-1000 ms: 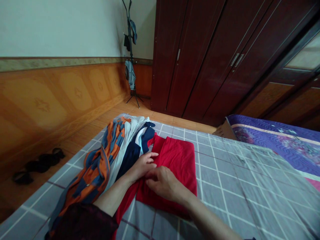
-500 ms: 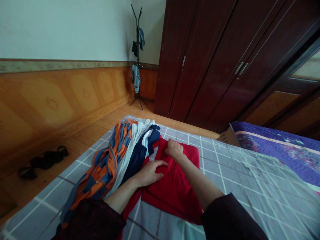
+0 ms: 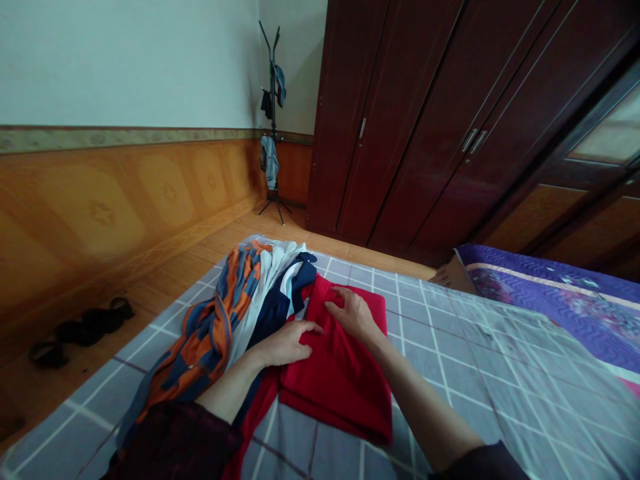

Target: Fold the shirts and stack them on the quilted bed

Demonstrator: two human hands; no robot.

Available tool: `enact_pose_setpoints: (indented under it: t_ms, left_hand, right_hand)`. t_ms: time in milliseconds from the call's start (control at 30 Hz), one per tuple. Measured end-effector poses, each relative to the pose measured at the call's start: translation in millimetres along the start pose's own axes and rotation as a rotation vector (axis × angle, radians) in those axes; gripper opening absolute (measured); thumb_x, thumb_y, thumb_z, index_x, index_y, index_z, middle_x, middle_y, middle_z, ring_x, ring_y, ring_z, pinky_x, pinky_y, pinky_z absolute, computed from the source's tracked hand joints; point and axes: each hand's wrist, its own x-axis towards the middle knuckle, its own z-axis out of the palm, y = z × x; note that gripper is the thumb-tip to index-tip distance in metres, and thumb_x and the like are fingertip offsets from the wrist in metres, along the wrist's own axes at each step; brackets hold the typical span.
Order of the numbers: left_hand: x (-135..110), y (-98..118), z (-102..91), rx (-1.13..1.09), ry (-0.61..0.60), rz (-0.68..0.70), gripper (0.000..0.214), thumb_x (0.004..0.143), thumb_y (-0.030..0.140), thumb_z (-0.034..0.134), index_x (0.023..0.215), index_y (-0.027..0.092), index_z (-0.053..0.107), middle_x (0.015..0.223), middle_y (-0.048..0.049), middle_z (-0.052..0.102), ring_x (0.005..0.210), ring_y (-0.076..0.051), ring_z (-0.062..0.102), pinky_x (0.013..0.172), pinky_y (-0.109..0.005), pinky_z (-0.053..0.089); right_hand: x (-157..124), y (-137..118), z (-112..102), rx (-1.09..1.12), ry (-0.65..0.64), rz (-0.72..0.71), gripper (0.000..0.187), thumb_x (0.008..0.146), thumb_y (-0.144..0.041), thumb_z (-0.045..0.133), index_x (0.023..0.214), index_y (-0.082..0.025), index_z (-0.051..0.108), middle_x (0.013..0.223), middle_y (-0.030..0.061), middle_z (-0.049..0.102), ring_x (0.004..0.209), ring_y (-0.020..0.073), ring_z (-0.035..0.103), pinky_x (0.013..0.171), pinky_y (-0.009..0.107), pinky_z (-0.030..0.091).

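Observation:
A red garment [image 3: 345,373] lies folded into a rough rectangle on the grey checked bed sheet [image 3: 450,360]. My left hand [image 3: 289,343] rests at its left edge, thumb and fingers apart. On its upper part lies my right hand [image 3: 353,312], fingers spread against the cloth. More red fabric [image 3: 260,407] runs down beside my left forearm. Left of it is a heap of clothes: a navy garment [image 3: 270,313], a white garment [image 3: 245,333] and an orange and blue checked shirt [image 3: 210,333].
Dark wooden wardrobes [image 3: 400,120] stand beyond the bed's far edge. A black coat rack [image 3: 273,120] is in the corner. Black shoes [image 3: 90,327] lie on the floor at left. A purple patterned mattress [image 3: 540,287] sits at right.
My right hand has opened from a closed grip on the red garment and now lies spread on it. The garment's surface looks smoother. The view has shifted slightly.

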Motion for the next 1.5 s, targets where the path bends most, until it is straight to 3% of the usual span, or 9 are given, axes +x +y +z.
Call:
enact_pose_setpoints:
  t_ms: [300,400,533,633,767,900,1067,1400,1500]
  left_hand:
    - [-4,16,2.9,-0.041,-0.017,-0.149,0.048,0.073,0.015,0.050,0.120,0.017,0.057,0.099,-0.0024,0.067,0.079,-0.016,0.062,0.071,-0.024,0.047]
    - [-6,24,10.1,-0.029,0.047,-0.166,0.048,0.073,0.014,0.049,0.120,0.017,0.057,0.108,-0.0044,0.066,0.090,-0.018,0.063,0.081,-0.027,0.047]
    - [-13,28,22.6,0.145,0.145,-0.159,0.051,0.072,0.013,0.052,0.123,0.017,0.054,0.129,-0.0080,0.055,0.122,-0.020,0.048,0.106,-0.030,0.031]
    - [-25,28,29.0,0.384,0.219,-0.247,0.059,0.076,0.020,0.053,0.134,0.015,0.042,0.136,-0.0127,0.047,0.124,-0.024,0.047,0.105,-0.036,0.035]
    - [-38,23,34.7,0.585,0.258,-0.376,0.063,0.083,0.030,0.050,0.141,0.014,0.030,0.138,-0.0174,0.043,0.122,-0.031,0.049,0.098,-0.044,0.041]
    - [-28,26,49.0,0.510,0.237,-0.344,0.059,0.082,0.020,0.051,0.137,0.013,0.031,0.140,-0.0154,0.043,0.128,-0.024,0.044,0.104,-0.036,0.035]
    - [-4,46,78.9,0.254,0.255,-0.320,0.062,0.076,0.013,0.055,0.134,0.014,0.034,0.135,-0.0137,0.050,0.122,-0.022,0.050,0.102,-0.031,0.037]
    - [-33,53,110.2,0.252,0.270,-0.401,0.065,0.080,0.029,0.053,0.137,0.013,0.025,0.123,-0.0153,0.058,0.115,-0.026,0.056,0.095,-0.036,0.042]
    - [-32,62,115.1,0.200,0.267,-0.408,0.062,0.079,0.026,0.051,0.135,0.013,0.028,0.117,-0.0138,0.062,0.109,-0.024,0.059,0.092,-0.035,0.044]
  right_hand:
    - [-151,41,-12,-0.229,-0.084,-0.321,0.055,0.066,-0.025,0.072,0.119,-0.016,0.060,0.131,0.0176,0.051,0.119,0.0358,0.048,0.095,0.049,0.045]
    - [-174,56,-1,-0.319,0.015,-0.355,0.048,0.068,-0.017,0.066,0.116,-0.015,0.061,0.131,0.0183,0.051,0.120,0.0358,0.047,0.093,0.048,0.047]
    - [-188,68,4,-0.362,0.140,-0.416,0.049,0.068,-0.009,0.059,0.116,-0.013,0.059,0.125,0.0189,0.054,0.115,0.0333,0.051,0.087,0.045,0.052]
    - [-193,72,0,-0.372,0.181,-0.466,0.056,0.062,-0.003,0.056,0.116,-0.013,0.057,0.121,0.0176,0.057,0.109,0.0319,0.055,0.082,0.041,0.054]
    - [-191,73,-7,-0.306,0.143,-0.451,0.033,0.064,0.000,0.051,0.090,-0.017,0.061,0.093,0.0079,0.065,0.075,0.0209,0.061,0.062,0.032,0.054]
    - [-181,78,-25,-0.235,0.167,-0.474,0.023,0.070,0.001,0.047,0.076,-0.019,0.056,0.071,0.0017,0.059,0.060,0.0163,0.055,0.054,0.027,0.047]
    - [-183,101,-58,-0.217,0.333,-0.464,0.021,0.080,-0.004,0.040,0.077,-0.018,0.055,0.081,0.0053,0.062,0.066,0.0155,0.058,0.060,0.025,0.046]
    - [-232,132,-46,-0.251,0.159,-0.219,0.035,0.082,-0.013,0.046,0.116,-0.015,0.053,0.097,0.0095,0.062,0.081,0.0201,0.061,0.066,0.029,0.050]
    - [-220,127,-49,-0.284,0.099,-0.204,0.026,0.077,-0.005,0.045,0.094,-0.018,0.060,0.082,0.0047,0.061,0.073,0.0176,0.059,0.059,0.025,0.044]
